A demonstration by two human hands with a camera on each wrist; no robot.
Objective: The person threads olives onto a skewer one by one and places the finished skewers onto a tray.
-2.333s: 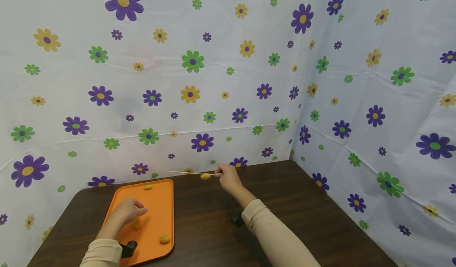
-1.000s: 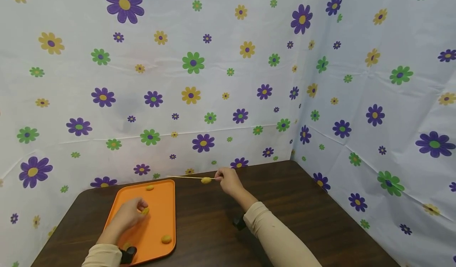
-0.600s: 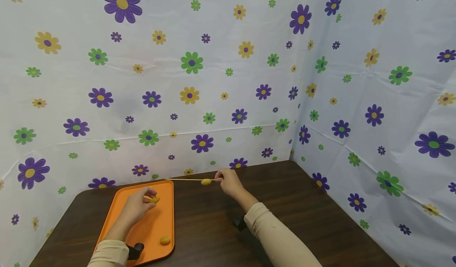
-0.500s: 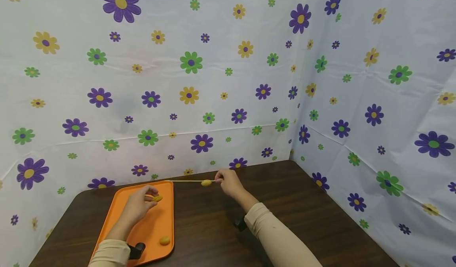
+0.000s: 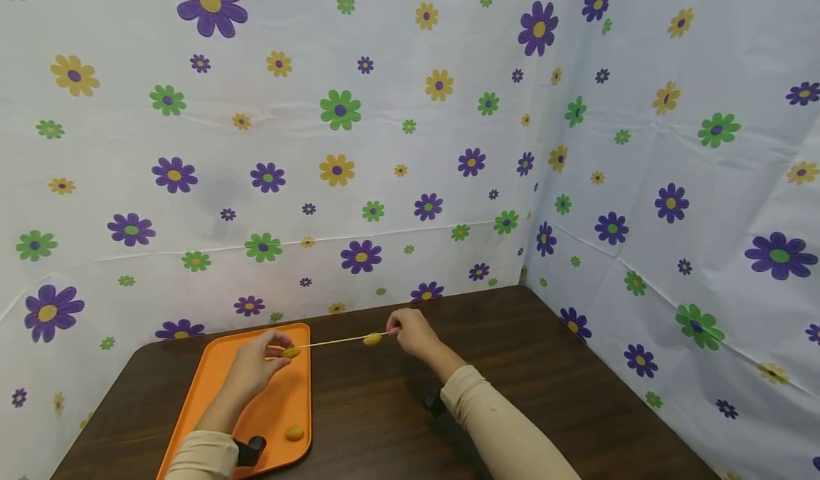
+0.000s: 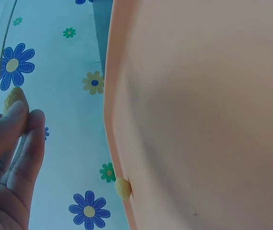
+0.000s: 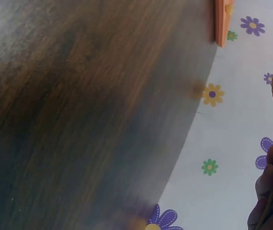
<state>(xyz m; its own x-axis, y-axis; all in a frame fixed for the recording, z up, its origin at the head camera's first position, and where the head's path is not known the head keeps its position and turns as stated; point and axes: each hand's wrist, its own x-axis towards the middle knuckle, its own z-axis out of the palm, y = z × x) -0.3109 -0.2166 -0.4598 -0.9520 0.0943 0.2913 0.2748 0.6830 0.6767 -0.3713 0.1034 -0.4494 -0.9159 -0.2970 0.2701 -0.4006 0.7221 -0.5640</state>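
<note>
The right hand (image 5: 410, 332) grips one end of a thin stick (image 5: 336, 341), with a yellow piece (image 5: 372, 339) on it just beside the fingers; the left hand (image 5: 253, 366) pinches a second piece (image 5: 291, 352) between thumb and fingertips, above the orange tray (image 5: 291, 394); a third piece (image 5: 295, 432) lies on the tray near its right edge, while the left wrist view shows a piece (image 6: 123, 188) by the rim nearest the cloth (image 6: 76, 158). The step in hand seems to be meeting the stick's tip with the second piece; whether they touch cannot be told; the next move would call for lining up the tip, then steady pressure with fingertips kept off its path.
</note>
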